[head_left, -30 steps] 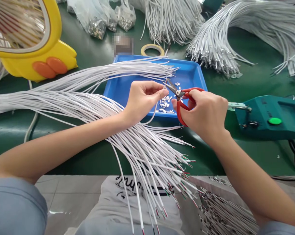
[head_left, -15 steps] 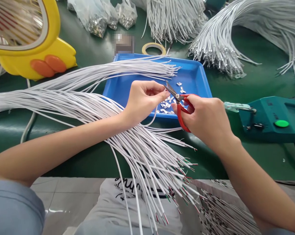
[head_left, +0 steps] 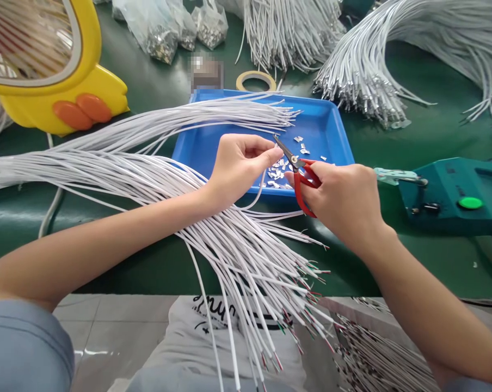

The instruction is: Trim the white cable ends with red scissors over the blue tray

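My left hand [head_left: 244, 166] pinches the end of a white cable [head_left: 259, 195] that bends up from the bundle below. Red-handled scissors [head_left: 301, 182] are in my right hand [head_left: 346, 201], their blades at my left fingertips and nearly together. Under both hands lies a blue tray [head_left: 344, 136] with small white clippings [head_left: 276, 173]. The large bundle of white cables [head_left: 238, 245] passes under my left forearm, its ends showing red and green wires over the table's front edge. A second bundle [head_left: 229, 111] rests across the tray's back left.
A yellow duck-shaped fan [head_left: 86, 54] stands at the back left. Behind the tray are a tape roll [head_left: 256, 81], bags of small metal parts [head_left: 209, 24] and more cable bundles [head_left: 364, 81]. A green machine [head_left: 454, 196] sits at the right.
The scissor blades have drawn closer together at my left fingertips, and my right hand has shifted very slightly left. My left hand stays almost in place with the cable.
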### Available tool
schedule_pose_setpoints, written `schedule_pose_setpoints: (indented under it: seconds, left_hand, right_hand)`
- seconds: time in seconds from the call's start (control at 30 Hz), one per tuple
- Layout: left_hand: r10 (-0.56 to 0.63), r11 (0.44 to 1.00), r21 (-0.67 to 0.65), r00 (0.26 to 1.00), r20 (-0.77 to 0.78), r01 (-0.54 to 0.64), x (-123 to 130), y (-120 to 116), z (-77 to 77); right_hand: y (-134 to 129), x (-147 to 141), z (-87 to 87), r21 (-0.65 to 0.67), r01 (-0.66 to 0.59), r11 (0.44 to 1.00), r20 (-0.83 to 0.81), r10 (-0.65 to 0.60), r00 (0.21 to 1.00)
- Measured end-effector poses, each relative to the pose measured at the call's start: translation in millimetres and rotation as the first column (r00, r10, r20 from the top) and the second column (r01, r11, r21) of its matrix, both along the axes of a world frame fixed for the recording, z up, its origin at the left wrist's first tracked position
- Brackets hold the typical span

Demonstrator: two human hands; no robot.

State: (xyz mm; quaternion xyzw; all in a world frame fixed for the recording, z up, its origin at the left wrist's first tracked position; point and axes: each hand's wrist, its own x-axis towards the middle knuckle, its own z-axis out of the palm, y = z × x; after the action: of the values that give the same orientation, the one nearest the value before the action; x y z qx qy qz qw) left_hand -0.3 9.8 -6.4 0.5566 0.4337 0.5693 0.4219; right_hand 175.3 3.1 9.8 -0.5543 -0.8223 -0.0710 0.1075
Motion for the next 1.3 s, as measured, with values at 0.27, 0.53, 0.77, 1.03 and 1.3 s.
schedule_pose_setpoints:
  seconds: [0.27,0.53,0.77,1.03,1.3]
  left_hand:
    - [-0.079,0.996,0.034,0.995,0.066,0.077,-2,1,0.0]
    - [-0.193,0.981,0.021,0.975,0.108,0.191,0,-2,5.2]
    - [-0.283,0.958,0.065,0.955,0.091,0.278,-2,-2,2.8]
    - [-0.284,0.958,0.054,0.959,0.023,0.283,-1,-4,4.3]
    - [-0.279,0.959,0.048,0.96,-0.022,0.28,0,-5,7.3]
  right_hand:
    - [8,5,2.2,0.149,0.042,0.988,-0.508,0.04,0.86]
    - [12,2,-1.3,0.009,-0.005,1.0,-0.674,0.01,0.739]
    - [8,-3,-1.0,-0.101,-0.108,0.989,-0.774,-0.009,0.633]
    - [7,-3,-0.8,0.066,-0.256,0.965,-0.871,0.181,0.458]
    - [11,-1,-2.4,-0.012,-0.282,0.959,-0.92,0.1,0.38]
